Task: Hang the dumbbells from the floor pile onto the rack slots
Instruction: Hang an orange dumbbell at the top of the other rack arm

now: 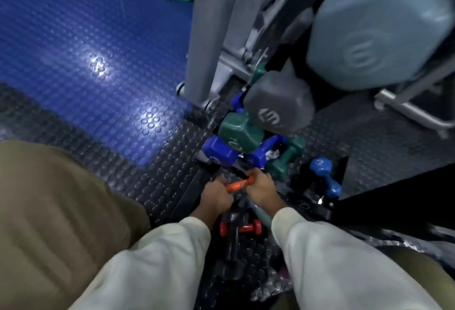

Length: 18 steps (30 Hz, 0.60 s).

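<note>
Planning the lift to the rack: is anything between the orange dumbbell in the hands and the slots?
Yes. Beyond the orange dumbbell, held by left hand and right hand, hung blue, green and grey dumbbells crowd the rack.

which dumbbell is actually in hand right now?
The orange dumbbell: left hand and right hand grip its ends. All others lie untouched.

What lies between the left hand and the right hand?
In the head view, an orange dumbbell spans the gap; the left hand and right hand each grip one end.
</note>
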Motion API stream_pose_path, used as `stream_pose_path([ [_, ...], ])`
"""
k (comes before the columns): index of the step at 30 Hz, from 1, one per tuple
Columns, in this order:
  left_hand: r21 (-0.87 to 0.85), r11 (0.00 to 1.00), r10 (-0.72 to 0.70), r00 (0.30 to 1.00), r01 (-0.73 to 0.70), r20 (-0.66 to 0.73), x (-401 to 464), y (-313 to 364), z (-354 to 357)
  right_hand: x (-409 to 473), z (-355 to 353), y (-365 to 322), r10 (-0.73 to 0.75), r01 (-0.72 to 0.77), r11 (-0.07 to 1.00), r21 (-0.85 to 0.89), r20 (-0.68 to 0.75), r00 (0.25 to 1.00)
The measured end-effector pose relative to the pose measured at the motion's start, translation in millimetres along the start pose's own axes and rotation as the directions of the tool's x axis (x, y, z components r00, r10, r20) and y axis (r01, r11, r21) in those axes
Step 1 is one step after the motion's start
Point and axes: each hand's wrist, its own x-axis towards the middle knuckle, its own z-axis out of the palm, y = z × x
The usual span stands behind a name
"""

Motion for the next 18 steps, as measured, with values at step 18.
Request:
stream_pose_path([
  [18,0.021,0.824,0.565,0.817,-0.566,-0.116,-155.0,217.5,-70.5,-169.4,-223.1,-4.7,-0.096,0.334,0.902,0.274,-0.628,0.773],
])
